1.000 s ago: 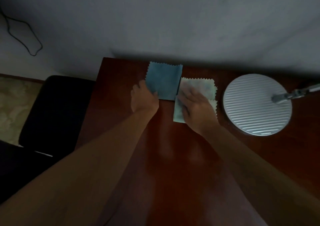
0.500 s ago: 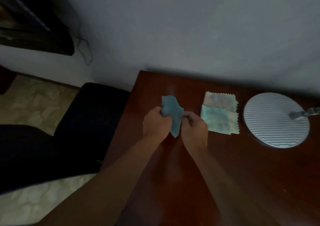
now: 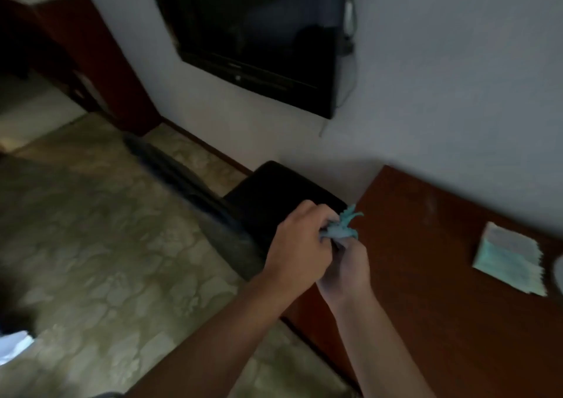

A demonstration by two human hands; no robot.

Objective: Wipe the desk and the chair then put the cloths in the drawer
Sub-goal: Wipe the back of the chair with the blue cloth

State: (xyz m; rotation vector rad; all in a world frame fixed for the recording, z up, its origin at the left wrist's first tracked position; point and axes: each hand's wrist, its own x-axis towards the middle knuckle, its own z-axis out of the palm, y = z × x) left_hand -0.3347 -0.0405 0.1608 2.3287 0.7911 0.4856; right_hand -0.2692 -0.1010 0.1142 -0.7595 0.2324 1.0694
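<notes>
Seemingly bunched at mid-frame over the reddish-brown wooden bench [image 3: 441,275], the soft, light blue cloth [image 3: 342,230] is pinched in the grip of both left hand [image 3: 300,250] and right hand [image 3: 347,271], easily held anywhere by a gathered fold.

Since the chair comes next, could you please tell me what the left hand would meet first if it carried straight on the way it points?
Probably the black padded chair seat, just beyond the left hand, which grips the crumpled blue cloth; depth is unclear.
</notes>
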